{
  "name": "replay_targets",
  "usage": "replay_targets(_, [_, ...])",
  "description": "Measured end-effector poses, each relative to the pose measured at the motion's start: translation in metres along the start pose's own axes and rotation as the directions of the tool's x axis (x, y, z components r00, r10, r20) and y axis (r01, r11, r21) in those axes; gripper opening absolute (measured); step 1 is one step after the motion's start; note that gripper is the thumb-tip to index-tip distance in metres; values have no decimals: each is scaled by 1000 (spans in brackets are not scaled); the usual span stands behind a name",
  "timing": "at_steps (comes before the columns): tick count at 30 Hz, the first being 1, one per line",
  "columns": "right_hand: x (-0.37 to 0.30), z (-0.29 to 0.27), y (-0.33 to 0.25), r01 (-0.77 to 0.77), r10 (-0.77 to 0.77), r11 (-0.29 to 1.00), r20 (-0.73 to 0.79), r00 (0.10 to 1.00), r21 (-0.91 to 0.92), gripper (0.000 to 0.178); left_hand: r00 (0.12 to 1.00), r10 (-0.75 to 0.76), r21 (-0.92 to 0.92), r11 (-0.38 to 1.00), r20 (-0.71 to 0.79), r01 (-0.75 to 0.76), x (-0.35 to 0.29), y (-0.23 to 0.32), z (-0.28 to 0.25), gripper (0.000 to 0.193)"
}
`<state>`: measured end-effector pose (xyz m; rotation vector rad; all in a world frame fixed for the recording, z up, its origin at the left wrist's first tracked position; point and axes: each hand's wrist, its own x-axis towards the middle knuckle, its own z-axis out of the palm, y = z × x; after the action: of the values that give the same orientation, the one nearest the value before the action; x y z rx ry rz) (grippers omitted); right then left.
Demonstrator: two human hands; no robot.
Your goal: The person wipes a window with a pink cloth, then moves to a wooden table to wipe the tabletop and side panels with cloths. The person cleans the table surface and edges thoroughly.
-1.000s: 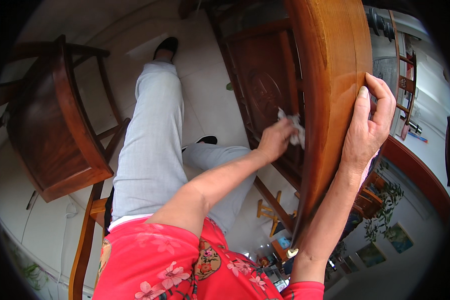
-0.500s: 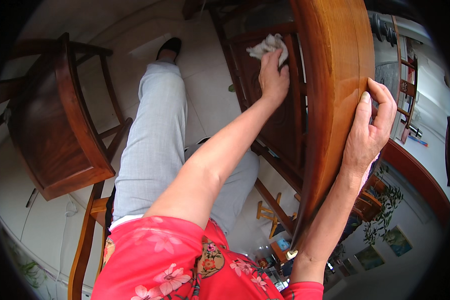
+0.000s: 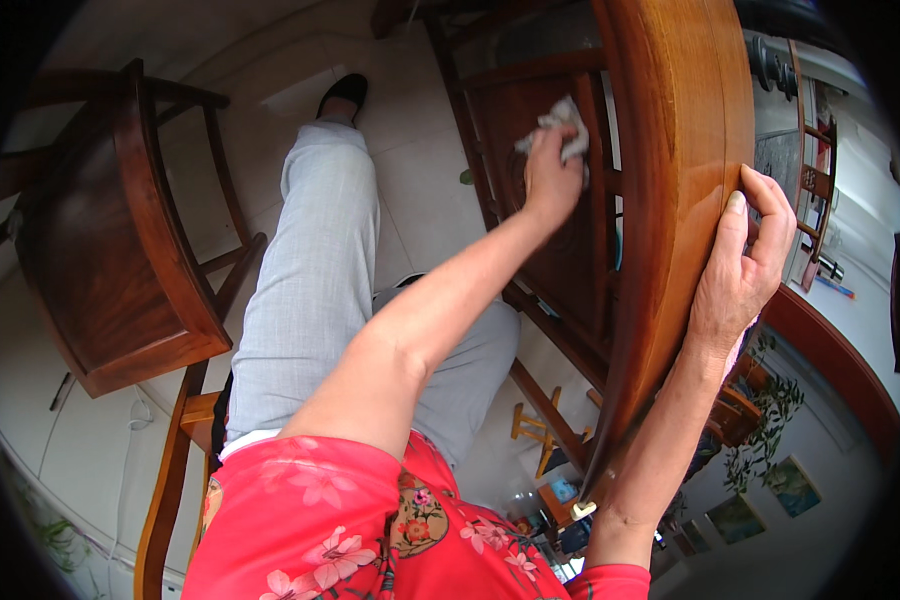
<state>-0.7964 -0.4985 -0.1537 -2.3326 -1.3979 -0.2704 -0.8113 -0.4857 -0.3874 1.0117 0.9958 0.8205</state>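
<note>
The left hand (image 3: 553, 180) holds a crumpled whitish cloth (image 3: 571, 118), fingers closed around it, at the upper part of a dark wooden panel (image 3: 567, 270). The cloth seems to lie against the panel's face, though motion blur hides the exact contact. The panel lies ahead of the person and a little to the right. Its long axis slants from upper left to lower right, and the left forearm reaches toward it from the lower left, leaning right.

Beside the panel, on its right, runs a thick wooden rail (image 3: 675, 180) of lighter, glossy wood. Its long axis runs nearly up and down the view, bending and narrowing toward the bottom, partly through the lens. The rail stands between the two hands: left hand on the panel's side, right hand (image 3: 735, 270) at the rail's far edge. The right hand's fingers are bent, with thumb and forefinger apart and their tips at that edge; the other fingers are mostly hidden, so whether they grip cannot be told. The left hand is plainly the nearer one to the panel. A wooden chair (image 3: 130, 250) stands well apart on the left.
</note>
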Motion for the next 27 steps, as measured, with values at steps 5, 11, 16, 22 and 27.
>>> replay_targets(5, [0, 0, 3, 0, 0, 1000, 0, 1000, -6, 20, 964, 193, -35, 979, -181, -202, 48, 32, -4, 41])
replay_targets(11, [-1, -1, 0, -11, 11, 1000, 2, 1000, -5, 20, 980, 151, 15, 989, -130, -150, 58, 14, -8, 49])
replay_targets(16, [0, 1, 0, -9, 9, 1000, 0, 1000, -11, 20, 982, -56, 57, 997, 178, 47, -28, -20, -8, 51])
replay_targets(22, [-1, 1, 3, 9, -9, 1000, -8, 1000, 0, 19, 939, -162, 15, 986, 305, 165, -104, -31, 1, 49])
replay_targets(27, [-2, -1, 2, -6, 6, 1000, -2, 1000, 5, 20, 999, -14, -23, 1000, 34, 15, -4, -8, 4, 44])
